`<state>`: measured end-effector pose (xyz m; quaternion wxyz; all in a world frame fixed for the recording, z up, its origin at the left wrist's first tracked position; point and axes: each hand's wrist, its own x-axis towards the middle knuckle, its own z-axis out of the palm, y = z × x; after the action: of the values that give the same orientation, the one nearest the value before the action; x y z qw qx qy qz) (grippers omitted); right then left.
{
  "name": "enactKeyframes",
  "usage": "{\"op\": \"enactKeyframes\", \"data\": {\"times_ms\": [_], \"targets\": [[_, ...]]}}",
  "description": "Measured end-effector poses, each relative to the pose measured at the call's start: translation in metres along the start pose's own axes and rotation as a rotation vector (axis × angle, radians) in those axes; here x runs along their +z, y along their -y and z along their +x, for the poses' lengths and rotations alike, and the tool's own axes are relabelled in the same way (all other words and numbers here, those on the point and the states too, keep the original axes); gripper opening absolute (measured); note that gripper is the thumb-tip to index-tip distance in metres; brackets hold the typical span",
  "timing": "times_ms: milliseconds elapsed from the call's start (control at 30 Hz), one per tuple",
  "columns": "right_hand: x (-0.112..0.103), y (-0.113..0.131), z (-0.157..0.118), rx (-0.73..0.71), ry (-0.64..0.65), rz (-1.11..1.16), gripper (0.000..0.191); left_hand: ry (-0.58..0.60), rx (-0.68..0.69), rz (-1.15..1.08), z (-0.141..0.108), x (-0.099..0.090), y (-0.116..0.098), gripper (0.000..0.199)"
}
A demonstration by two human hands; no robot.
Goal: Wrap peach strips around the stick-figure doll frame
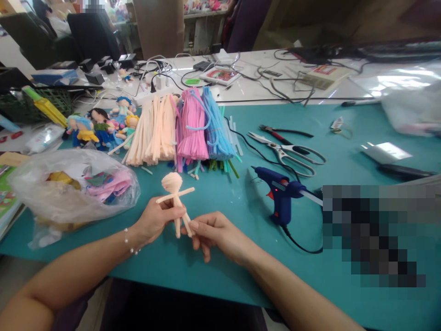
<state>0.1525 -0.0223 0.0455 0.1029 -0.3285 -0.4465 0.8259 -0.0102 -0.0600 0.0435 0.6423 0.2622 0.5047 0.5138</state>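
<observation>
Left of the fingers, a translucent plastic bag of coloured scraps, probably pushed aside for elbow room. Beyond it, farther from the fingers, small dressed dolls, huddled together, perhaps simply out of the way. Straight beyond the fingers, pipe-cleaner bundles in peach, pink and blue, likely sorted by colour for easy picking. Between both sets of fingers, upright over the teal mat, a pipe-cleaner figure: gripped around the trunk by the left hand, presumably for steadiness; pinched low on one leg by the right hand, thumb against forefinger, apparently for fine control. Right of the fingers, a blue hot-glue gun, with grey-handled scissors and red-and-black pliers farther beyond, all seemingly within right-hand reach.

Across the figure, left to right: a thin fuzzy arm, dipping slightly; a rounded, coiled-looking head over a slim trunk; two splayed legs; another arm, tilted upward. Peach throughout, bare of clothing.
</observation>
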Motion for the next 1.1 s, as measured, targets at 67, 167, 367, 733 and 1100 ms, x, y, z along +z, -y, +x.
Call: {"op": "enactKeyframes", "data": {"times_ms": [67, 167, 367, 733, 1100], "targets": [[-0.0002, 0.0000, 0.0001, 0.007, 0.027, 0.013, 0.043, -0.020, 0.011, 0.006, -0.0002, -0.0002, 0.0001, 0.025], [-0.0006, 0.0004, 0.0005, 0.018, 0.059, 0.035, 0.044, -0.029, 0.023, 0.005, -0.0006, 0.0000, -0.0001, 0.025], [0.0001, 0.0006, 0.0014, 0.049, 0.071, 0.062, 0.040, -0.042, 0.044, -0.024, -0.0001, 0.0002, 0.0001, 0.022], [0.0013, -0.0012, 0.0009, -0.024, -0.033, -0.058, 0.047, 0.038, -0.054, -0.005, -0.0012, -0.0025, 0.0020, 0.028], [0.0001, 0.0001, 0.0030, -0.148, -0.158, 0.034, 0.032, -0.063, 0.036, -0.138, -0.0002, -0.0014, 0.0008, 0.024]]}}
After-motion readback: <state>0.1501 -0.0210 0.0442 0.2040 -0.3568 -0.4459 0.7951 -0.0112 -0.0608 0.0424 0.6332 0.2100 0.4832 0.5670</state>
